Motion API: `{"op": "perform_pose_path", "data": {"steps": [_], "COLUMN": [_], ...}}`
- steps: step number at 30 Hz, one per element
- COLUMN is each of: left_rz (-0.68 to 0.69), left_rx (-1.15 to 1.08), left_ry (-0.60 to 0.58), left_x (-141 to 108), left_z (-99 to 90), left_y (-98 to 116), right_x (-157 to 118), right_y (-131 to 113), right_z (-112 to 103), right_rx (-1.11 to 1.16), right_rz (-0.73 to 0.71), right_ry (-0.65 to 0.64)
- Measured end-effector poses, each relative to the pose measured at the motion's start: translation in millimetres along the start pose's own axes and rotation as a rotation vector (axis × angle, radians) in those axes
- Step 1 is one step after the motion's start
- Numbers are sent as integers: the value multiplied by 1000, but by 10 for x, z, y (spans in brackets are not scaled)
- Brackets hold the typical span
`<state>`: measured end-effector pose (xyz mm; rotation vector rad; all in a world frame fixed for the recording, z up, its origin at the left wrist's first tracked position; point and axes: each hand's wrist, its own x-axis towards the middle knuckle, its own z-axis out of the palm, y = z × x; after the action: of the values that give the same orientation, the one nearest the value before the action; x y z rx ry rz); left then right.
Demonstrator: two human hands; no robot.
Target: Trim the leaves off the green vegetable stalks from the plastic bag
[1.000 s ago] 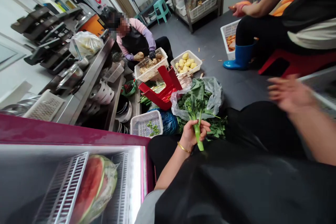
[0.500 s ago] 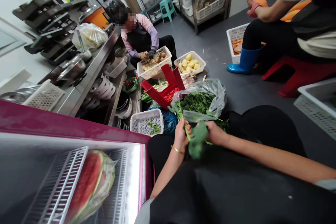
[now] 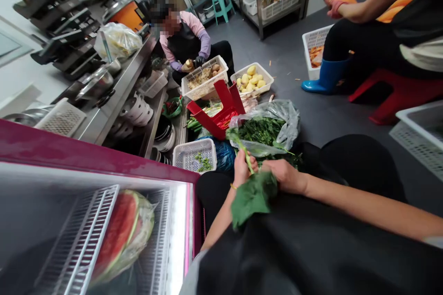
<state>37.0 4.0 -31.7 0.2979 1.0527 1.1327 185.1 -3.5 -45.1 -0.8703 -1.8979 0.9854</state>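
Note:
A stalk of leafy greens (image 3: 254,193) lies across my lap side, its broad dark leaf hanging toward my black apron. My left hand (image 3: 243,166) is closed round the pale green stem, a gold bracelet at the wrist. Close beside it, my right hand (image 3: 284,175) has its fingers closed at the edge of the large leaf; the fingertips are partly hidden. Just beyond my hands sits a clear plastic bag (image 3: 292,120) filled with green leaves (image 3: 261,130). To the left, a small white basket (image 3: 182,159) holds a few green sprigs.
An upturned red stool (image 3: 221,117) stands beyond the bag. At my left is an open fridge with a wrapped watermelon (image 3: 119,230). A co-worker (image 3: 187,32) peels over a basket (image 3: 207,87); potatoes (image 3: 251,79) lie beside. Another person (image 3: 367,46) sits at right.
The large leaf has swung down and to the left, now spread below my left hand. My right hand has shifted slightly left. The far co-worker now holds up a peeled piece.

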Motion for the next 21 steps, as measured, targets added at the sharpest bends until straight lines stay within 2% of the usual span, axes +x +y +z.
{"op": "perform_pose_path", "data": {"steps": [2,3,5,8,9,11,13,14,15,17,19,21], "left_rz": [37,33,-27,-107,-104,-84,-88,-106,-132,-188,-223,-239], "left_rx": [17,37,75,141,159,149,71,29,0,-8,20,61], "left_ry": [-57,-117,-249,-339,-325,-255,-177,-163,-177,-266,-361,-417], "left_x": [-15,-37,-100,-181,-190,-177,-143,-128,-120,-129,-166,-208], "left_z": [-7,-10,-6,11,13,11,-1,-8,-14,-17,-4,19], "left_y": [92,120,127,56,34,21,52,79,107,149,154,121], "right_x": [-32,14,203,514,564,535,365,261,167,73,139,317], "right_y": [-2,17,59,40,3,-93,-175,-198,-204,-170,-98,-29], "right_z": [-56,-104,-211,-306,-304,-251,-172,-144,-133,-169,-261,-355], "right_rx": [90,132,243,419,414,254,88,51,51,138,265,369], "right_rz": [79,188,406,544,544,461,350,307,289,345,452,519], "right_ry": [-16,17,69,26,27,99,148,132,96,33,70,85]}}
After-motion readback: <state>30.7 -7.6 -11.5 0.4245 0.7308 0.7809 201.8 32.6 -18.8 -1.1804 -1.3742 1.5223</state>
